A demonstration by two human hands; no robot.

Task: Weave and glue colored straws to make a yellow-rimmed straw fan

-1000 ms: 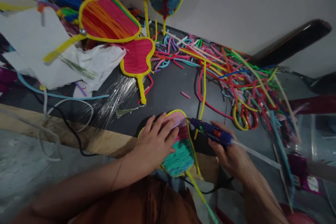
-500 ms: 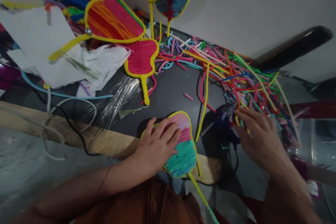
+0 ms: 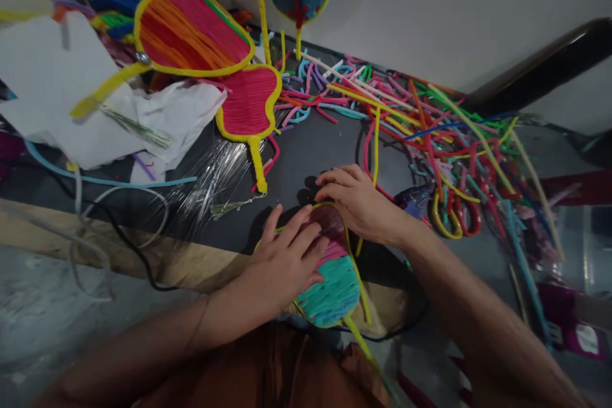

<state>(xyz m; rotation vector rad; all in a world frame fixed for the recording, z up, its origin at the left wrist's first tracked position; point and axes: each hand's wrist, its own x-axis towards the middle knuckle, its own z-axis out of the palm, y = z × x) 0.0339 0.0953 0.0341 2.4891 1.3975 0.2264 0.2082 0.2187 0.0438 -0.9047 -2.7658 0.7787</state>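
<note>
At the far left, white paper (image 3: 52, 89) lies crumpled on the bench (image 3: 310, 146), with a light blue strip (image 3: 115, 183) running along below it. A pink and orange fan (image 3: 196, 29) with yellow edging rests to the right of the sheets, its long axis nearly crosswise and its handle pointing left and down. Below it a bundle of thin clear strands (image 3: 215, 175) spreads out, and just beside that a smaller pink fan (image 3: 246, 102) points its short yellow handle toward the person. Next comes the left grip (image 3: 289, 258), released, its fingers spread flat over the left part of a teal and pink fan (image 3: 331, 287). That fan lies at the near edge of the bench, partly over the edge; its long axis slants from upper left to lower right, with the rounded top pointing away from the person and the thin handle (image 3: 361, 339) pointing down and to the right. The right grip (image 3: 351, 197) is bent over the fan's upper right rim; whether its fingers pinch anything cannot be told. A yellow pipe cleaner (image 3: 376, 146) passes behind it. Farther right are a partly hidden blue tool (image 3: 415, 201), a yellow loop (image 3: 447, 217) and a long heap of coloured pipe cleaners (image 3: 433, 131).
</note>
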